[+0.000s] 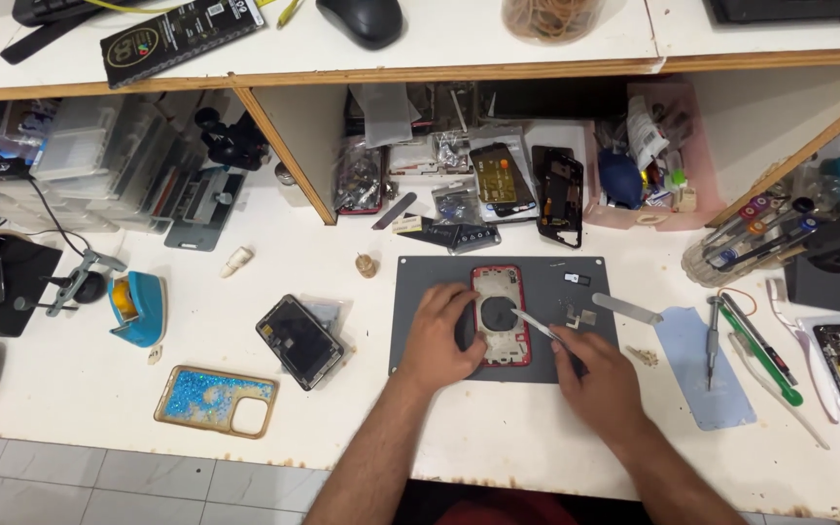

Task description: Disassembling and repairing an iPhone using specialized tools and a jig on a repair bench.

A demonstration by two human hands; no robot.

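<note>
On the bench: red phone housing point(501, 316) lies on grey mat point(498, 277).
Left hand point(439, 335): fingers pressed flat, steadying housing.
Right hand point(600, 379): pinching tweezers point(537, 324), tips inside housing.

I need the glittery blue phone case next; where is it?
In the head view, the glittery blue phone case lies near the bench's front edge, left of the left hand, just below-left of the black phone screen.
</note>
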